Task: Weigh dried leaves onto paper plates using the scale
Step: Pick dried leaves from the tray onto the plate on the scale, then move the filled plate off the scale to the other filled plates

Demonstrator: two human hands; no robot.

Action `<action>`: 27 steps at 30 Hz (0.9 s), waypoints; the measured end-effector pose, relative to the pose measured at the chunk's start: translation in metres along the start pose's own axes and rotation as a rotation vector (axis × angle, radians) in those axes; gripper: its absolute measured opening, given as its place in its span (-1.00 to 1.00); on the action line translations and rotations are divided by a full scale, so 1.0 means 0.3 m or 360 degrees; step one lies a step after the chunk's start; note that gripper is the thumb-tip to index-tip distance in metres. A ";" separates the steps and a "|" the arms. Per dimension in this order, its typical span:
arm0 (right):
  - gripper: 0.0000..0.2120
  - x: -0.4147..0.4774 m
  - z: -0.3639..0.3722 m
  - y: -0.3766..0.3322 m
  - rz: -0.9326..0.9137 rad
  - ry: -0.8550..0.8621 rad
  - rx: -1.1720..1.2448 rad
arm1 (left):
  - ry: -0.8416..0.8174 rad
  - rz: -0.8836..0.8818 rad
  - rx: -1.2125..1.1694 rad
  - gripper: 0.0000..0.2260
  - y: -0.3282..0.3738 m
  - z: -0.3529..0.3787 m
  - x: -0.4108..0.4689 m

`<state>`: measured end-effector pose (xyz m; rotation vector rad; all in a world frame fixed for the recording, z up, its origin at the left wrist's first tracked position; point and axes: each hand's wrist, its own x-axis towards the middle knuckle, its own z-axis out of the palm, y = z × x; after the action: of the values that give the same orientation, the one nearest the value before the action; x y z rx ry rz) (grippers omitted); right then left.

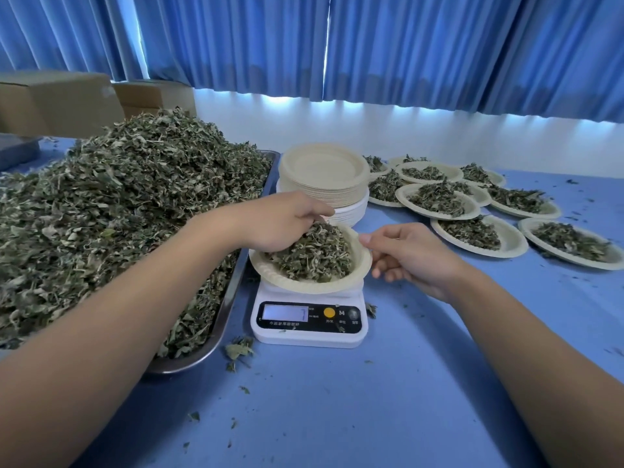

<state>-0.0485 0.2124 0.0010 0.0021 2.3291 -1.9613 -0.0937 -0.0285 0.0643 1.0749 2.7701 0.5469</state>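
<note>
A white digital scale stands on the blue table, its display lit. On it rests a paper plate, tilted and heaped with dried leaves. My left hand lies on the heap's left side, fingers closed around a bunch of leaves. My right hand pinches the plate's right rim between thumb and fingers. A big mound of dried leaves fills a metal tray to the left.
A stack of empty paper plates stands behind the scale. Several plates filled with leaves spread over the table at the right. Cardboard boxes sit at the back left. Loose leaf bits lie on the table.
</note>
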 end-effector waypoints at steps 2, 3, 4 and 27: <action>-0.82 0.001 0.014 -0.003 0.0036 0.0015 0.0015 | 0.0031 0.0013 -0.0052 -0.60 -0.005 0.013 0.006; -0.83 0.002 0.017 -0.007 0.0057 0.0037 0.0040 | 0.0050 0.0025 -0.0079 -0.61 -0.008 0.022 0.009; -0.85 0.003 0.018 -0.011 0.0076 0.0073 0.0059 | 0.0067 0.0039 -0.0109 -0.62 -0.010 0.032 0.012; -0.91 -0.104 -0.492 -0.084 -0.0198 0.1277 0.0624 | 0.0818 0.0545 -0.0443 -0.59 0.399 0.177 0.469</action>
<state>-0.0297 0.3551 0.0528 0.8325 2.2813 -2.8352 -0.1099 0.1631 0.0622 1.5214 2.7765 1.3816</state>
